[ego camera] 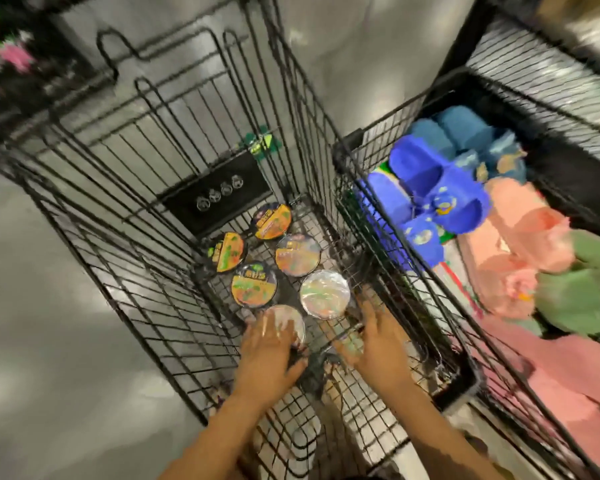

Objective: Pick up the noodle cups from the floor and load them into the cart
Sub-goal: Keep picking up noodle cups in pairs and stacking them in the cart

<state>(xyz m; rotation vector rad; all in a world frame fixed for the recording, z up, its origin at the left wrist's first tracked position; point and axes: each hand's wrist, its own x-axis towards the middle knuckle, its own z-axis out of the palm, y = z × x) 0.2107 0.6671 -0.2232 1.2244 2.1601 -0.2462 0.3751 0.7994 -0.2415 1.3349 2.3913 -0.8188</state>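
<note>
Black wire cart (142,278) stands on the grey polished floor (42,323). Its mesh bottom carries six noodle cups (254,285), lids up, clustered toward the right wall, several touching. A second wire cart (347,143) is just beside it on my right, with blue slippers (430,174), pink slippers (527,244) and green slippers (575,299) piled inside. Edges are blurred.

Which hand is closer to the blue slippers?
Right. The right hand is below and left of the blue slippers; the left hand is farther left, on a cup.
</note>
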